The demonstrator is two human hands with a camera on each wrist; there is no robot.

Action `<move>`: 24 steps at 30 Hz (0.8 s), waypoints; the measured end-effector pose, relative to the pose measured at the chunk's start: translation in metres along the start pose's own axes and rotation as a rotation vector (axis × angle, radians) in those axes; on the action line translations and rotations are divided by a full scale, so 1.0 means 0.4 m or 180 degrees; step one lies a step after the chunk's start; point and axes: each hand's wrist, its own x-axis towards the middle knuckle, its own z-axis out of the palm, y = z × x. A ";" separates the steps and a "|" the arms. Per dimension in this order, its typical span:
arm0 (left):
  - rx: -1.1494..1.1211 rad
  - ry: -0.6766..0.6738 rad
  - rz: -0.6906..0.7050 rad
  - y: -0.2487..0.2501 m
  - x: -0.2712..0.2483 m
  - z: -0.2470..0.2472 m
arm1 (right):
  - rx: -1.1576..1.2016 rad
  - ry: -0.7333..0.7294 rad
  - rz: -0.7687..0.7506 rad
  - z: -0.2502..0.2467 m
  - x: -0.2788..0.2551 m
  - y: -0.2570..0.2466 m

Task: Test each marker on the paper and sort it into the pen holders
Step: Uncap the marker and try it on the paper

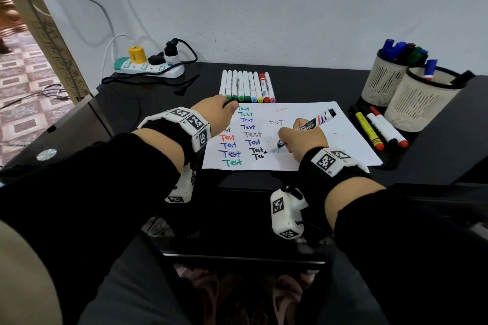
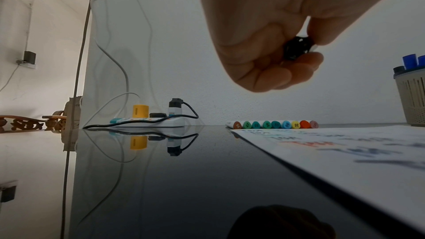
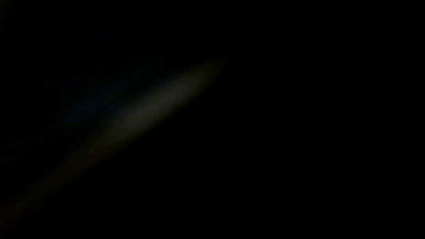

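A white paper (image 1: pixel 330 140) covered with coloured "Test" words lies on the black desk. My right hand (image 1: pixel 301 140) grips a black marker (image 1: pixel 317 120) with its tip on the paper near the lower middle. My left hand (image 1: pixel 219 113) rests at the paper's upper left corner and pinches a black marker cap (image 2: pixel 298 49) between thumb and curled fingers. A row of several white markers (image 1: pixel 247 86) lies beyond the paper. Two beige mesh pen holders (image 1: pixel 420 100) stand at the right, both with markers inside. The right wrist view is dark.
A power strip (image 1: pixel 150 67) with plugs and cables sits at the desk's back left. A yellow marker (image 1: pixel 368 130) and two white markers (image 1: pixel 386 129) lie on a black tray in front of the holders. The desk's front edge is near my wrists.
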 end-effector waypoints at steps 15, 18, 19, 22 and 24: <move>0.0065 -0.0028 0.0031 0.004 -0.005 -0.003 | -0.0137 0.0036 -0.0119 -0.003 0.007 0.005; 0.0079 -0.0040 0.0062 0.002 -0.005 -0.003 | -0.0111 -0.0047 -0.0164 -0.002 0.010 0.005; 0.0084 -0.0045 0.0078 0.001 -0.005 -0.004 | -0.0087 -0.0053 -0.0175 -0.001 0.010 0.006; 0.0123 -0.0074 0.0129 0.001 -0.006 -0.005 | -0.0042 0.0011 -0.0051 -0.003 0.009 0.002; 0.0147 -0.0097 0.0151 0.002 -0.010 -0.006 | 0.0087 0.0036 0.0102 -0.005 0.009 0.000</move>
